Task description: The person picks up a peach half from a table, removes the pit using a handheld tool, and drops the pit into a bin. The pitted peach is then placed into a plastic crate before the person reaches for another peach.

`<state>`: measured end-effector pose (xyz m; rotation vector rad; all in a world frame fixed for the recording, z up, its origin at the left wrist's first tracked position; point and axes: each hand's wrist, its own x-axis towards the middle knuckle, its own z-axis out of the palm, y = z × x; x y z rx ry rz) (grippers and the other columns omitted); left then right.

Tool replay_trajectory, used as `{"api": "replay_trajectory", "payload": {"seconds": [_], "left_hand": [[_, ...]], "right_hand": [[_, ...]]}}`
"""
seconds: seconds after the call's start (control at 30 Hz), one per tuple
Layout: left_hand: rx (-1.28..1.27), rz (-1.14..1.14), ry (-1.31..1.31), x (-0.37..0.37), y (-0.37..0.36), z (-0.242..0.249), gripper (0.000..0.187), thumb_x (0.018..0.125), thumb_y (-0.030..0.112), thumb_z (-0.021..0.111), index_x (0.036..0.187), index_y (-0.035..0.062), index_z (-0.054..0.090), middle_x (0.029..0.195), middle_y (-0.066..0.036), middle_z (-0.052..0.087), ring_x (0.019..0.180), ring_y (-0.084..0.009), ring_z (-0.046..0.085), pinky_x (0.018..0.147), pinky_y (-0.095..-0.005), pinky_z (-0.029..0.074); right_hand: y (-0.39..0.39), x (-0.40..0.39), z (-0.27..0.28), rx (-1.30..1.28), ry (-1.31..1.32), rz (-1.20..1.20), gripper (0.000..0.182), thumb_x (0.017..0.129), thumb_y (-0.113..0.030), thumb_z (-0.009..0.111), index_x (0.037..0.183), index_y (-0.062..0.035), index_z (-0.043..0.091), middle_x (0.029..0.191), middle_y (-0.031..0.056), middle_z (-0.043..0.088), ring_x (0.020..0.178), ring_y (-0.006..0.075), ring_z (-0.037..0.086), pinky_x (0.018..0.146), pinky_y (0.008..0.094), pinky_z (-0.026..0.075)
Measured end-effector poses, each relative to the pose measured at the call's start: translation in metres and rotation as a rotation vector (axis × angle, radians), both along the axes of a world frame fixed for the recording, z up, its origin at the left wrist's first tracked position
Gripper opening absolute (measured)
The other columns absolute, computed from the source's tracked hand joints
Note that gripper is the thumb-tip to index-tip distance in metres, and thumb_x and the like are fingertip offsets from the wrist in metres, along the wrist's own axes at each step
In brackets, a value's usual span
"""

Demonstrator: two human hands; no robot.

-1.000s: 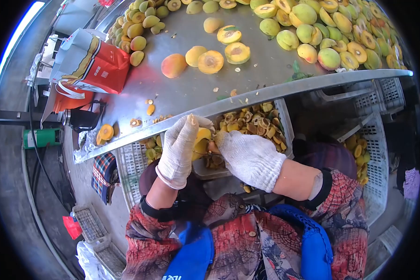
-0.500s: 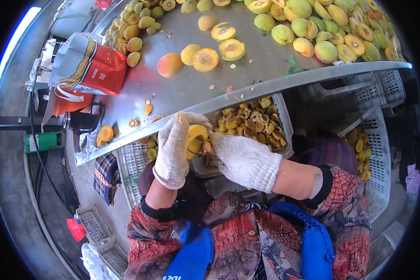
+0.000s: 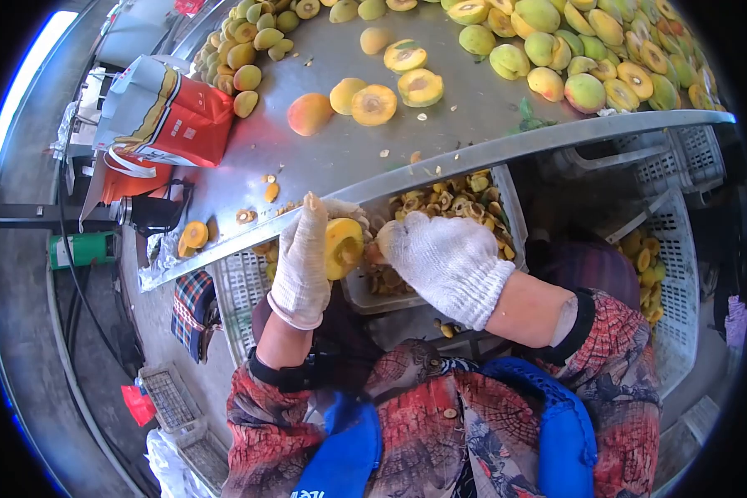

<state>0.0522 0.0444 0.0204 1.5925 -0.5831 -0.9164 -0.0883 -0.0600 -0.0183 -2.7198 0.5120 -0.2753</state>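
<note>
My left hand, in a white knit glove, grips a yellow peach half with the cut face turned toward my right hand. My gloved right hand presses its fingertips against that cut face; a small tool may be in it, but I cannot make it out. Both hands hover over a white plastic crate filled with several brown pits and scraps, just below the edge of the steel table.
The table holds several whole and halved peaches, with a big heap at the far right. A red and white bag sits at its left end. More white crates with fruit pieces stand right and left of my lap.
The peach half has turned in my left hand, so its cut face now shows more. Both hands have risen slightly toward the table edge.
</note>
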Motion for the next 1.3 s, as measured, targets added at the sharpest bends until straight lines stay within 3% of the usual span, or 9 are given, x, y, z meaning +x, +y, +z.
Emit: {"api": "replay_trajectory", "payload": {"seconds": [0.17,0.23,0.3,0.5,0.57,0.83,1.03,1.17,1.3], "left_hand": [[0.181,0.161,-0.207,0.037,0.036,0.019,0.043,0.099,0.041,0.045,0.090,0.0026,0.062,0.078,-0.003,0.061,0.068,-0.0105,0.055,0.060,-0.0250,0.043],[0.656,-0.166,-0.841,0.079,0.064,0.035,0.035,0.093,0.032,0.053,0.086,-0.0005,0.065,0.079,-0.013,0.063,0.068,-0.0209,0.059,0.064,-0.0343,0.044],[1.054,-0.266,-1.046,0.103,0.082,0.040,0.041,0.082,0.037,0.067,0.100,0.0003,0.068,0.099,-0.020,0.066,0.094,-0.0317,0.064,0.081,-0.0403,0.047],[0.409,-0.040,-0.914,0.129,-0.026,0.031,0.063,0.073,0.032,0.073,0.122,-0.0009,0.054,0.125,-0.021,0.055,0.110,-0.0344,0.057,0.093,-0.0384,0.045],[0.479,-0.224,-1.300,0.156,-0.100,-0.006,0.073,0.068,0.033,0.076,0.129,0.0026,0.050,0.131,-0.019,0.050,0.112,-0.0351,0.055,0.094,-0.0400,0.045],[0.581,-0.333,-0.895,0.197,-0.141,-0.054,0.084,0.058,0.035,0.083,0.128,0.0037,0.050,0.113,-0.016,0.060,0.104,-0.0315,0.061,0.087,-0.0370,0.050],[-0.116,-0.104,0.318,0.138,-0.079,0.003,0.042,0.094,0.035,0.052,0.123,0.0050,0.050,0.108,-0.011,0.062,0.093,-0.0280,0.063,0.072,-0.0430,0.055],[-0.240,-0.069,0.522,0.080,-0.042,-0.006,0.060,0.092,0.049,0.052,0.127,-0.0002,0.047,0.121,-0.013,0.056,0.112,-0.0263,0.055,0.098,-0.0420,0.045],[-0.246,-0.089,0.544,0.044,-0.021,-0.019,0.066,0.091,0.053,0.050,0.128,-0.0021,0.047,0.121,-0.014,0.056,0.113,-0.0253,0.054,0.098,-0.0405,0.044]], "right_hand": [[-0.012,-0.009,0.004,-0.116,0.059,-0.046,0.011,0.082,-0.020,0.057,0.086,-0.0099,0.060,0.075,0.0095,0.061,0.062,0.0256,0.067,0.048,0.0412,0.052],[-0.018,-0.011,0.004,-0.071,0.102,-0.056,0.013,0.086,-0.023,0.055,0.087,-0.0100,0.059,0.074,0.0095,0.061,0.062,0.0263,0.066,0.049,0.0408,0.052],[-0.022,-0.012,0.005,-0.060,0.092,-0.061,0.015,0.089,-0.024,0.053,0.087,-0.0100,0.059,0.074,0.0097,0.061,0.062,0.0269,0.066,0.049,0.0409,0.051],[-0.019,-0.009,0.016,0.093,0.211,0.008,0.015,0.090,-0.021,0.050,0.099,-0.0091,0.053,0.079,0.0124,0.060,0.062,0.0287,0.066,0.044,0.0414,0.050],[-0.021,-0.009,0.021,0.150,0.224,-0.006,0.014,0.089,-0.020,0.050,0.098,-0.0093,0.053,0.079,0.0124,0.060,0.062,0.0292,0.066,0.044,0.0420,0.050],[-0.032,-0.009,0.019,0.477,0.036,0.033,0.023,0.090,-0.025,0.053,0.104,-0.0065,0.052,0.084,0.0177,0.060,0.073,0.0363,0.065,0.061,0.0456,0.053],[-0.034,-0.006,0.025,0.674,-0.278,0.056,0.027,0.086,-0.017,0.054,0.109,-0.0050,0.053,0.098,0.0213,0.057,0.091,0.0402,0.060,0.076,0.0472,0.050],[-0.030,-0.004,0.033,0.689,-0.164,0.069,0.030,0.088,-0.019,0.054,0.114,-0.0054,0.052,0.103,0.0212,0.056,0.095,0.0393,0.059,0.078,0.0468,0.050],[-0.021,-0.001,0.020,0.524,-0.183,0.067,0.029,0.089,-0.023,0.054,0.110,-0.0036,0.051,0.096,0.0224,0.058,0.087,0.0398,0.061,0.073,0.0468,0.051]]}}
